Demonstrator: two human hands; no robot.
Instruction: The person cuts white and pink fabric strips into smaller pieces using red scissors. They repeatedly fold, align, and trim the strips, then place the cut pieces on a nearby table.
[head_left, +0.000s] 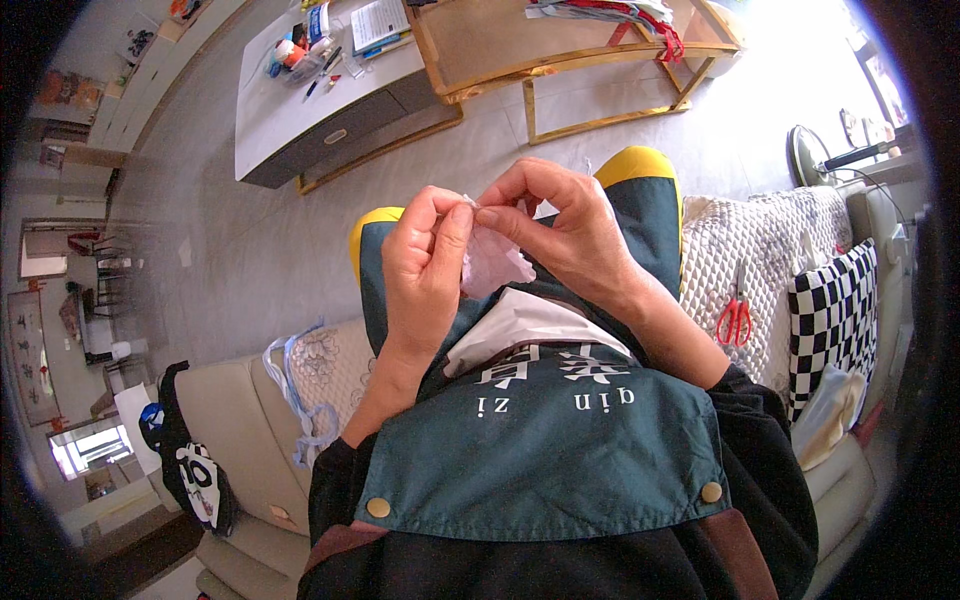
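Observation:
My left hand (424, 266) and my right hand (574, 229) meet above my lap, thumbs and forefingers pinched together. Between them they grip the top edge of a thin, crumpled, pale pink piece of cloth or tissue (495, 264), whose lower part hangs down. Whatever lies right between the fingertips is too small to make out. Below the hands, a white sheet or bag (532, 322) rests on my lap, partly covered by the bib of a dark green apron (547, 457) bearing white writing.
Red-handled scissors (735, 321) lie on the quilted sofa cover (705, 247) at right, beside a checkered cushion (834, 322). Light blue straps (300, 397) drape over the sofa at left. Ahead stand a white-topped table (262, 112) with clutter and a gold-framed table (480, 56) with fabrics.

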